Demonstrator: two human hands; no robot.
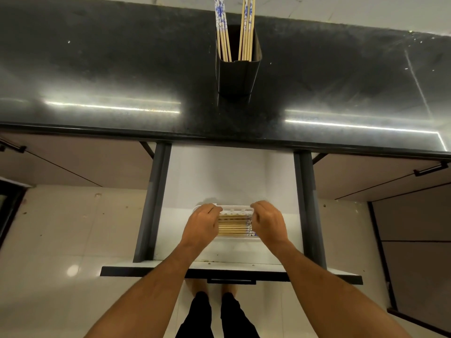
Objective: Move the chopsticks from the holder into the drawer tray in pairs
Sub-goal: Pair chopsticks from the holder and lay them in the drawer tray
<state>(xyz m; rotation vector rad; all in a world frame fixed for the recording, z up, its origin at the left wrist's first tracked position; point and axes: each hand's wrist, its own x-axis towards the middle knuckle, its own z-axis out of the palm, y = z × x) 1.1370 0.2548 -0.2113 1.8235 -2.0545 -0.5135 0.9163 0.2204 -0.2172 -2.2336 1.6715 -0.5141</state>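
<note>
Chopsticks in tray (233, 226): pale bamboo, blue-and-white patterned ends pointing right, laid side by side across the white drawer tray (235, 210) in the open drawer (219, 174). Left hand (201, 225) and right hand (268, 224) sit curled over the two ends of the row; can't tell if either is actually gripping. More matching chopsticks (247, 28) stand upright in the black holder (238, 74) on the dark countertop (97, 69), in two bunches

glossy black countertop (97, 76) with light streaks, brown cabinet doors (73, 162) below, pale shiny floor tiles (61, 240)
</note>
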